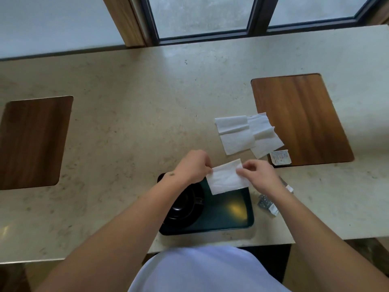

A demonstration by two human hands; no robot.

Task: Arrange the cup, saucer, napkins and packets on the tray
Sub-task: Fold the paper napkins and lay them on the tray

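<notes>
Single head-worn view, wide-angle, looking forward and steeply down.

The camera sits above the person's torso, facing a pale stone counter [130, 114] and the window frame [256, 17] beyond it. Both forearms enter from the bottom edge; the dark tray [227, 226] lies close below the lens, near the counter's front edge. Straight lines bow toward the borders. No second view is supplied.

both arms reach forward, left hand [194, 165] and right hand [260, 174] pinching (fingers curled inward).
</notes>
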